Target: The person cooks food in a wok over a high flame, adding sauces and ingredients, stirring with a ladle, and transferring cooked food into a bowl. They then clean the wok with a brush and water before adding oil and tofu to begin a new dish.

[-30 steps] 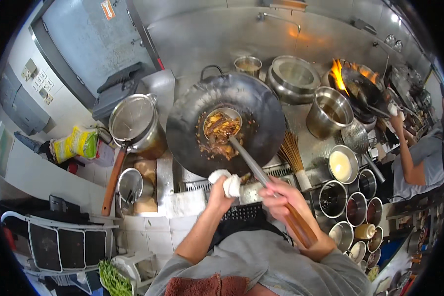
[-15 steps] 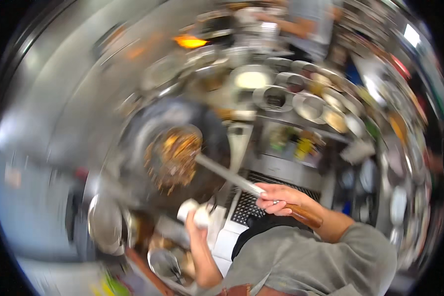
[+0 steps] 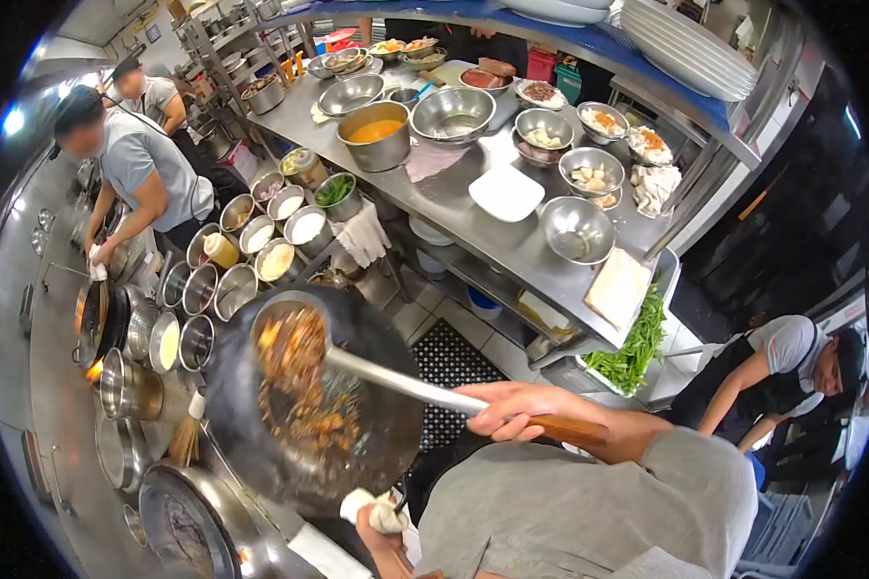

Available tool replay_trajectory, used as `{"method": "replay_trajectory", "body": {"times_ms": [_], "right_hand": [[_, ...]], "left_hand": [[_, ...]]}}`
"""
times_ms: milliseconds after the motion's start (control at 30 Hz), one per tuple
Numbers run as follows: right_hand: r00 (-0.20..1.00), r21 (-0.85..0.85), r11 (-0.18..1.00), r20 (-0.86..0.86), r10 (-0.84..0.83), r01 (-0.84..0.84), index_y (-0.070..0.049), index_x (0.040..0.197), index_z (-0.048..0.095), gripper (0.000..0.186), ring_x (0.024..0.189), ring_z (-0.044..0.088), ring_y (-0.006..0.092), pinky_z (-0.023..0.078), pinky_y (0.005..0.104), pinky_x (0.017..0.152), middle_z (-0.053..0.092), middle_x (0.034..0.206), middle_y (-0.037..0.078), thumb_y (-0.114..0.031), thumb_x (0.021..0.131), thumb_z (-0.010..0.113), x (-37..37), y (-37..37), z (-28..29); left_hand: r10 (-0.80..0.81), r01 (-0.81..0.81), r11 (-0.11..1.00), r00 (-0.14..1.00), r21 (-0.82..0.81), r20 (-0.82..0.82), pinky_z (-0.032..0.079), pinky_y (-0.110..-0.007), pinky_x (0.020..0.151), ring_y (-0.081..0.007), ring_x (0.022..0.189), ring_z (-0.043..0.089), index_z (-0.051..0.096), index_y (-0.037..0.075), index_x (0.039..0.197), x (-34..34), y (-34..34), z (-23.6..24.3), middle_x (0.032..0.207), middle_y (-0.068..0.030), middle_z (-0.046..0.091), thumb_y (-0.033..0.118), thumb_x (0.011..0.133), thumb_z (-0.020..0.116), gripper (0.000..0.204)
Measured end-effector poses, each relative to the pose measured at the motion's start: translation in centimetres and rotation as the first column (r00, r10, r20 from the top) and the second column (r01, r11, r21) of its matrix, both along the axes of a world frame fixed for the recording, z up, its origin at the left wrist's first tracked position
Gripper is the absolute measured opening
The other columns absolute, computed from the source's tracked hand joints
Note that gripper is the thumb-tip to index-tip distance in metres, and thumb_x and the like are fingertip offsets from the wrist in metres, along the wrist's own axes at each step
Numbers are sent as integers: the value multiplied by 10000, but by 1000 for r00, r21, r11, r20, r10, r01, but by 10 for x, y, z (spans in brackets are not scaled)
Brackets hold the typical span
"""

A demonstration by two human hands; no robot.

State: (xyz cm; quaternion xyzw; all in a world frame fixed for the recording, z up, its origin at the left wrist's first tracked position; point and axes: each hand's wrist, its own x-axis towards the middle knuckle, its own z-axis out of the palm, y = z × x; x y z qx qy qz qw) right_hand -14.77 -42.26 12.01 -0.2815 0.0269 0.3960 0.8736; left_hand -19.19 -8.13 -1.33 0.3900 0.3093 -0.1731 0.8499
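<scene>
A dark wok point(image 3: 224, 386) is in front of me, left of centre. My left hand point(image 3: 380, 546) is closed round its near handle through a folded white cloth point(image 3: 386, 513). In my right hand point(image 3: 521, 409) is a long metal ladle point(image 3: 394, 379) with a wooden grip, its bowl over the far part of the wok. Browned, chopped food point(image 3: 292, 347) fills the bowl. More pieces of the food point(image 3: 326, 425) lie in the wok below it, smeared by motion. The wok's underside and what supports it are hidden.
A steel table point(image 3: 434, 198) ahead bears several bowls, a pot of orange liquid point(image 3: 375, 135) and a white square plate point(image 3: 507, 193). Ingredient containers point(image 3: 237, 289) line the left. One co-worker point(image 3: 150, 174) stands at another wok; another person point(image 3: 777, 372) bends at right.
My view has swung right, bringing the steel table and the person at right into sight. Wok and ladle moved along with me, and the ladle bowl now sits farther toward the wok's far side.
</scene>
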Motion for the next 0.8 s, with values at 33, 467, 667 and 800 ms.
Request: {"method": "replay_trajectory", "body": {"times_ms": [33, 467, 667, 800], "right_hand": [[996, -21, 997, -27, -79, 79, -74, 1315, 262, 481, 422, 303, -21, 257, 125, 301, 335, 655, -51, -72, 884, 477, -12, -17, 0], [766, -671, 399, 429, -479, 625, -109, 1384, 240, 647, 434, 397, 83, 359, 244, 356, 398, 555, -13, -34, 801, 510, -19, -177, -19], [762, -772, 226, 452, -464, 595, -97, 1383, 243, 674, 394, 391, 106, 348, 264, 346, 406, 527, 3, -84, 788, 558, -10, -180, -53], [747, -784, 119, 517, -418, 610, -111, 1384, 248, 686, 394, 415, 123, 361, 277, 355, 438, 540, 21, -120, 780, 573, -13, -179, -64]], "left_hand": [[-61, 66, 992, 997, -110, 50, 501, -339, 642, -265, 670, 600, 555, -45, 781, 5, -20, 16, 736, -162, 590, 173, 726, 474, 239], [-157, 158, 986, 987, 48, -9, 505, -398, 717, -304, 646, 584, 519, -42, 786, -2, -155, 18, 719, -170, 575, 98, 695, 457, 178], [-172, 172, 985, 984, -5, 52, 499, -355, 677, -270, 651, 597, 565, -31, 670, -13, -111, 3, 689, -165, 602, 130, 718, 469, 193], [-106, 103, 991, 994, 82, 40, 500, -348, 653, -260, 659, 601, 558, -19, 714, -14, -102, 14, 703, -152, 599, 115, 720, 474, 158]]}}
